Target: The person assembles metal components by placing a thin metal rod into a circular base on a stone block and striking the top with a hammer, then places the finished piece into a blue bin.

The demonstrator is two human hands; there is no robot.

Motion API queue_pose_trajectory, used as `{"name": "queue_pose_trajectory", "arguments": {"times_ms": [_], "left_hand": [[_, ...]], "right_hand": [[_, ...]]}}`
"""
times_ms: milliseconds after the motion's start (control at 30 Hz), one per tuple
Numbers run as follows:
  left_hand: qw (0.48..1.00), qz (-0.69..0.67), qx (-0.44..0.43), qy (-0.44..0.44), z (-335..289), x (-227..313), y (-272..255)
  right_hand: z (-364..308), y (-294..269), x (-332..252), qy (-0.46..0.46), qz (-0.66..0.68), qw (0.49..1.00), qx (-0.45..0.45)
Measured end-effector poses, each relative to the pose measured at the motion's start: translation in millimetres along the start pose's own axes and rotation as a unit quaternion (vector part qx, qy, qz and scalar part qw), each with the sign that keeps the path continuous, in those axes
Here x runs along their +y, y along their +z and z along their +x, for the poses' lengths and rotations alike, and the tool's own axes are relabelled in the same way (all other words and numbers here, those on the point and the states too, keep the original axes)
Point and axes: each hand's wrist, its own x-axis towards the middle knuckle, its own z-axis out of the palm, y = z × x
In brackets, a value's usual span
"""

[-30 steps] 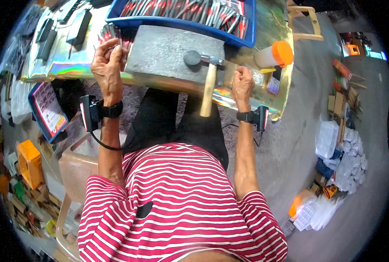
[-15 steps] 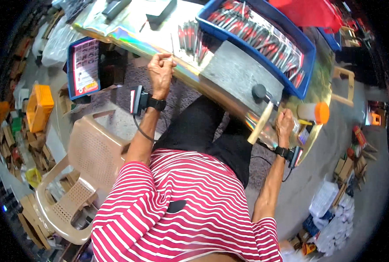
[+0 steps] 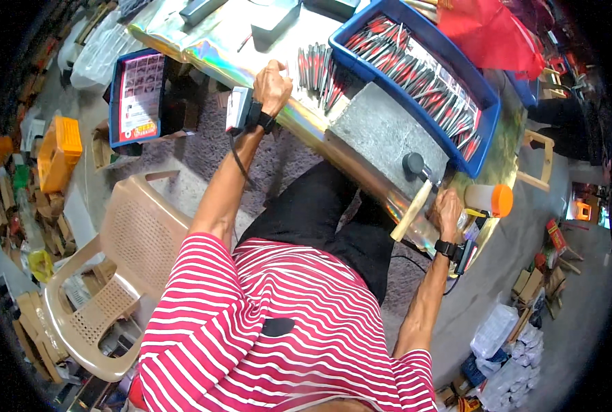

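Upward my left hand [image 3: 273,88] has moved, curled, nearer the red-and-black sticks [image 3: 317,72], which lie toward its three o'clock. My right hand [image 3: 448,209] is bunched, hammer [image 3: 418,199] at its ten o'clock, jar [image 3: 483,199] near three; whether either hand grips anything I cannot tell.

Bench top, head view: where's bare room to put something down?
Bare: grey slab, left of the hammer; foil strip left of the left hand, between dark boxes and bench front edge, bar one thin stick. Crowded: around the right hand, with hammer and orange-lidded jar; blue bin, heaped with red-and-black tools.
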Motion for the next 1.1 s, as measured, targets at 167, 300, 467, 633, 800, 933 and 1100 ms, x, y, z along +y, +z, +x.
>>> {"name": "queue_pose_trajectory", "arguments": {"times_ms": [167, 300, 467, 633, 800, 933, 1100], "left_hand": [[0.991, 0.108, -0.049, 0.064, 10.6, -2.4, 5.1], [0.982, 0.146, -0.078, 0.092, 15.4, -6.1, 4.3], [0.985, 0.165, -0.047, 0.014, 15.9, -4.2, 7.0], [0.993, -0.052, -0.079, -0.073, 2.7, 1.2, -9.5], [0.844, -0.485, -0.123, -0.193, -22.8, 35.8, -36.5], [0.724, -0.621, -0.234, -0.186, -46.7, 56.5, -42.9], [0.648, -0.666, -0.333, -0.161, -78.9, 108.5, -38.2]], "right_hand": [[-1.1, -9.6, -8.2, 0.032, 0.027, 0.998, -0.037], [0.1, -23.3, -21.1, 0.024, 0.064, 0.998, 0.006], [3.3, -33.2, -30.3, 0.17, 0.162, 0.972, -0.002], [1.6, -34.2, -29.1, 0.219, 0.242, 0.945, 0.029], [-5.1, -32.1, -22.7, 0.247, 0.349, 0.902, 0.066], [0.9, -67.6, -46.1, 0.349, 0.617, 0.704, 0.048], [5.7, -105.4, -77.9, 0.306, 0.749, 0.581, 0.081]]}}
